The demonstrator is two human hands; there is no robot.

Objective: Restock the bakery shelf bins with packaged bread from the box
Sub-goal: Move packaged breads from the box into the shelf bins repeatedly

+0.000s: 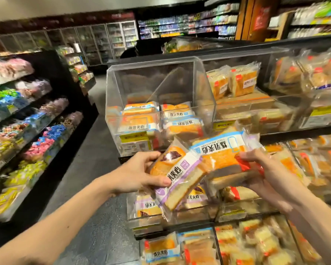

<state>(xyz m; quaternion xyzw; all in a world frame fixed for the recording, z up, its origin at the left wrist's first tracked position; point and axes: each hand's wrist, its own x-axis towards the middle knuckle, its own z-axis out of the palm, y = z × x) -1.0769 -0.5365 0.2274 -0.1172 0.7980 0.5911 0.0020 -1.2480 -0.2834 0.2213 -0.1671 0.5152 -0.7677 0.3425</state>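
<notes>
While both arms reach in from the lower edge of the view, each hand holds one pack of bread in front of the shelf (298,133). Left hand (139,174) grips a purple pack (180,180), thumb laid across its face and fingers curled over its upper left edge; the pack tilts, its upper end toward the top tier and its lower end hanging over the middle tier. Right hand (256,169) is clamped on a blue pack (224,153), fingers curled round its red right-hand end, and this pack tilts too, its left end lower. The two packs meet where the blue pack's lower left corner crosses the purple pack's upper right corner; which lies on top I cannot tell. Both hang in the air just before the front lower edge of the clear bin (161,77) at the left end of the top tier, not inside it. That bin holds several blue packs (139,111) lying flat against its front wall, with a yellow tag (131,135) on the front. The next bin (266,101) to the right has upright packs (235,81) at its back. Below the hands, at the left end of the middle tier, lie purple packs (147,205), and the lowest tier carries more bread (161,249). Across the aisle to the left stand candy shelves (27,121), blurred, and glass-door fridges (103,41) line the back wall
</notes>
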